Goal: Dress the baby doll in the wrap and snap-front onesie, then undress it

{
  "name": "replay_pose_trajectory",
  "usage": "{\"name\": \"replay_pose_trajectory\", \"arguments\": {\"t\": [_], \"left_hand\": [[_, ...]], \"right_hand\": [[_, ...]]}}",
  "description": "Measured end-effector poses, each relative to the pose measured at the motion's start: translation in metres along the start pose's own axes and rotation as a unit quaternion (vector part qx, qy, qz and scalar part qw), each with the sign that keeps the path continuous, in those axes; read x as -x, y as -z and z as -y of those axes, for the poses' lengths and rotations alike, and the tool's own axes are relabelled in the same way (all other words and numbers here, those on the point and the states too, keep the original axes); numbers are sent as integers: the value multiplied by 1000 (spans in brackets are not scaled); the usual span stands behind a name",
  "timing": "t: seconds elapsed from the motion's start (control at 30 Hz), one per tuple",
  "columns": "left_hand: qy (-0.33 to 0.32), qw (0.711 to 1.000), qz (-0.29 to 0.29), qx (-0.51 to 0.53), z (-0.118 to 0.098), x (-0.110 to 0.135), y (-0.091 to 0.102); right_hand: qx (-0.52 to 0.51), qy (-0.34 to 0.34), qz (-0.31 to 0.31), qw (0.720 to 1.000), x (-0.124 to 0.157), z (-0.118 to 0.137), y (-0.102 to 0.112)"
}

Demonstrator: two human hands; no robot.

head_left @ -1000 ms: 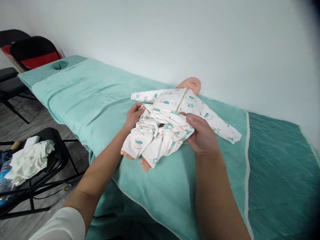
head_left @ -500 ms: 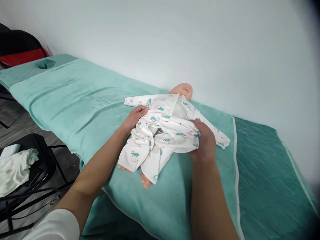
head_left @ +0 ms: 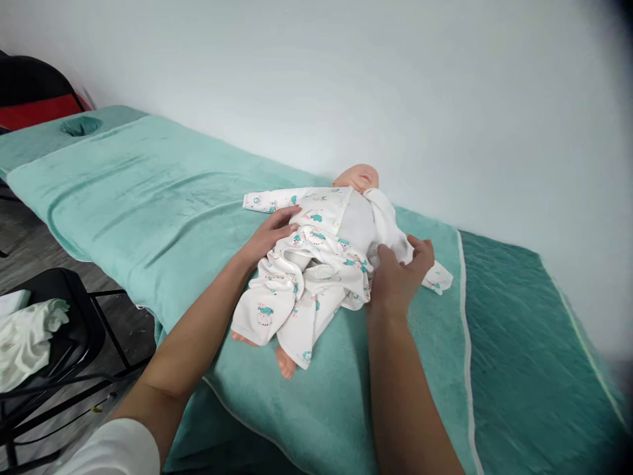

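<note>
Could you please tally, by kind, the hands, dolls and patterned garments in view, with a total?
Hands: 2 (left hand, right hand)
Doll: 1
Patterned top: 1
Patterned trousers: 1
Total: 5

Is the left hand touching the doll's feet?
Apart. The head view shows the left hand up by the waist of the patterned trousers, whose legs stretch between it and the doll's feet.
</note>
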State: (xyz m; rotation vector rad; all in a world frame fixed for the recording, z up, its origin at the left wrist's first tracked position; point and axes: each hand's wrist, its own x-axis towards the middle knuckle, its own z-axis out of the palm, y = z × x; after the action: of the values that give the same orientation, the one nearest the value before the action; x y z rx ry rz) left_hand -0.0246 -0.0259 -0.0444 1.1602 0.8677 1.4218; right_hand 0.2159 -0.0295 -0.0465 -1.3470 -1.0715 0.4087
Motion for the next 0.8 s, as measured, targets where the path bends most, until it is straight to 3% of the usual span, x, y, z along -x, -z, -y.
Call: {"name": "replay_pose_trajectory", "arguments": {"t": [0.07,0.13,0.27,0.43,0.5,0.67,0.7,0.8], "left_hand": [[29,999,4,21,-1,1,0],[37,998,1,48,-2,2,0],[49,996,-16,71,-2,2,1],[64,995,-39,62,0,1,2],[62,995,-42,62,1,2,2],[67,995,-46,66,-1,4,2],[68,994,-46,67,-2,4,2],[67,996,-25,61,-2,5,4]], "right_hand": [[-1,-1,-9,1000,-1,-3,1],[-6,50,8,999,2,2,0],[-1,116,96,989,-1,9,0],[67,19,36,997,-33,-17,10],[65,-23,53,996,-42,-22,14],[133,-56,193,971,-47,-5,29],[156,-51,198,966,-49,-2,35],[280,-29,136,950,-57,-4,56]]}}
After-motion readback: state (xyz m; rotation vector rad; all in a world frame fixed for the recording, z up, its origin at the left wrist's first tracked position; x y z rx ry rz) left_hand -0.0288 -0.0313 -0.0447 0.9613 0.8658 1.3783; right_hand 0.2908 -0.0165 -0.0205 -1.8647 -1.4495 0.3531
